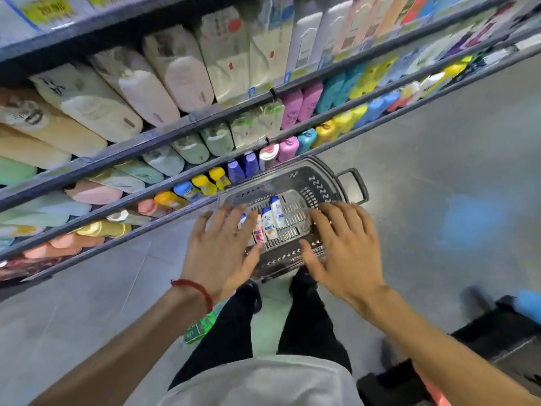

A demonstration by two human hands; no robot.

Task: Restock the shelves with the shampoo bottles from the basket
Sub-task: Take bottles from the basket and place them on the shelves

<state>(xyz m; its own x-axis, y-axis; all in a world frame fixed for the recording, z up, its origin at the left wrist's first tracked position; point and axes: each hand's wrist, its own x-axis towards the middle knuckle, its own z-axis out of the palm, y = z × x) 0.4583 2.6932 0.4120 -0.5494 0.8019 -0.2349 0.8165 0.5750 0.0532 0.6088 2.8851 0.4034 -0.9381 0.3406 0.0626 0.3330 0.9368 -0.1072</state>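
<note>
Green packet on grey floor

There is one grey basket with one handle in sight. It holds four shampoo bottles: three lie in full view and a fourth is half hidden (only its capped end shows). Two hands appear, the left hand and the right hand, and one red bracelet circles the left wrist. On the shelves, two purple bottles stand next to two yellow bottles, and two pink bottles sit one tier higher
</note>
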